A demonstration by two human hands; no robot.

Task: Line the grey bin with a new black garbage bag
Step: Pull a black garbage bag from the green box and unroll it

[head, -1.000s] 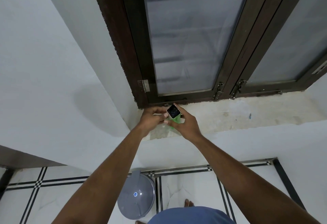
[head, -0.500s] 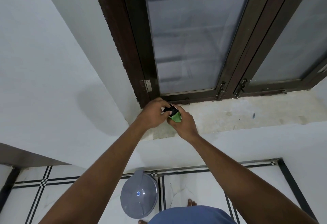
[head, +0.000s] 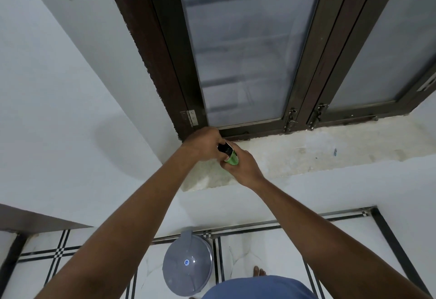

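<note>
Both hands meet just above a rough window sill [head: 306,154], below a dark-framed frosted window [head: 247,51]. The right hand [head: 243,164] is wrapped around a small green packet [head: 232,158], steadying it, while the left hand [head: 205,143] has its fingers curled at the packet's open top, pinching at something dark inside, probably to draw out a black bag, though that is too small to confirm. The grey bin [head: 187,265] stands well below on the tiled floor [head: 271,239], round and smooth, its domed lid shut, so it is not yet lined.
</note>
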